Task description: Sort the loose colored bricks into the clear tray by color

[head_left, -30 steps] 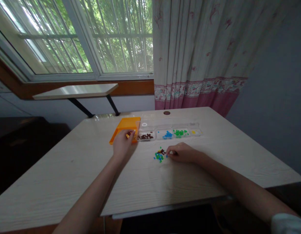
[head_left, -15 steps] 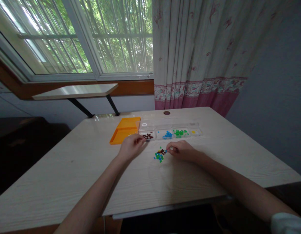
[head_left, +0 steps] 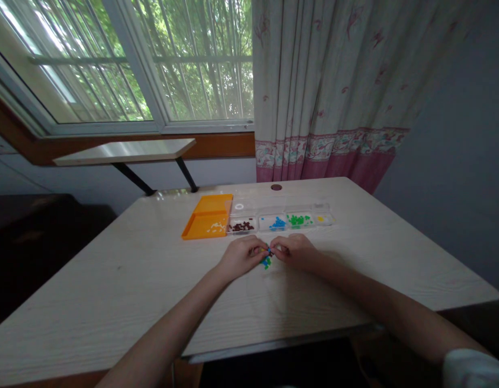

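Note:
Over a little heap of small coloured pieces (head_left: 266,263), blue and green where it shows, my two hands meet almost fingertip to fingertip. My left hand (head_left: 242,256) is closed in a pinch at the heap's upper left; what it pinches is too small to make out. From the other side, my right hand (head_left: 296,251) has thumb and finger pressed together on a tiny blue piece (head_left: 269,249). Dark pieces lie close under the fingertips. The left fingers hide part of the heap.
Behind the hands stand clear divided trays with brown pieces (head_left: 241,226), blue pieces (head_left: 278,223), green pieces (head_left: 299,220) and a few yellow ones (head_left: 320,219). An open orange case (head_left: 193,226) holds white pieces. A raised shelf (head_left: 128,150) stands at the back left.
My left hand has moved from the brown pieces' tray to the right and nearer, down to the heap beside my right hand. My right hand has shifted slightly left.

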Available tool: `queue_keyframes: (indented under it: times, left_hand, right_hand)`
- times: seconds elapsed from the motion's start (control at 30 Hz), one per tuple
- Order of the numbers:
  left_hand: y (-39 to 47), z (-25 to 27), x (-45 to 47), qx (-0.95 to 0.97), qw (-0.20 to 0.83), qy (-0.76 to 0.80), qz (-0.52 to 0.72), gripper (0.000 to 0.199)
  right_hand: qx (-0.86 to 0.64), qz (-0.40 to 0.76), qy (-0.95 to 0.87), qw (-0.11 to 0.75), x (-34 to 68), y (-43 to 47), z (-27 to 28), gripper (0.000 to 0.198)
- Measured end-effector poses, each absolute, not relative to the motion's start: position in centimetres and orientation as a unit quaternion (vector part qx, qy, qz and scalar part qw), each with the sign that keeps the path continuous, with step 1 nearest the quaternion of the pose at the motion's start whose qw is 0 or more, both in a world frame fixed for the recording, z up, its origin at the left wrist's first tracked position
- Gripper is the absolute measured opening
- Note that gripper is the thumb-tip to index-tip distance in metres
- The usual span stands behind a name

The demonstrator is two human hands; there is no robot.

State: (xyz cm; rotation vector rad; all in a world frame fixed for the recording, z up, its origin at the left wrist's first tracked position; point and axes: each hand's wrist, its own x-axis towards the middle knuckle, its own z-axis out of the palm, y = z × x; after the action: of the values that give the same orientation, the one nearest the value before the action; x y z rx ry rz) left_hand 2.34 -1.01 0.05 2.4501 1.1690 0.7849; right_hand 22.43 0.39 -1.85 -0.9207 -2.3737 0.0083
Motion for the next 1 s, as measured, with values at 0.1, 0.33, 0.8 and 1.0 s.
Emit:
queue_keyframes:
  times: [0.1,0.33,0.8,1.0]
  left_hand:
    - [-1.02,0.00,2.41,0.857,0.147,0.411,0.274,0.015]
    - [-1.14,0.01,2.42,0.858,0.123,0.408,0.286,0.013]
    - [-1.25,0.43,2.55,0.856,0.138,0.410,0.283,0.016]
    - [-1.00,0.77,1.94,0.858,0.154,0.408,0.273,0.014]
  right_hand:
    - [-0.346,0.004,-0.889,0.300,22.38,0.39,-1.84,0.017]
    - [-0.340,0.024,-0.885,0.316,22.47,0.47,-1.90,0.019]
    - [-0.351,0.039,-0.879,0.320,22.33,0.34,-1.81,0.018]
    - [-0.354,0.017,-0.865,0.354,22.61,0.47,-1.34,0.019]
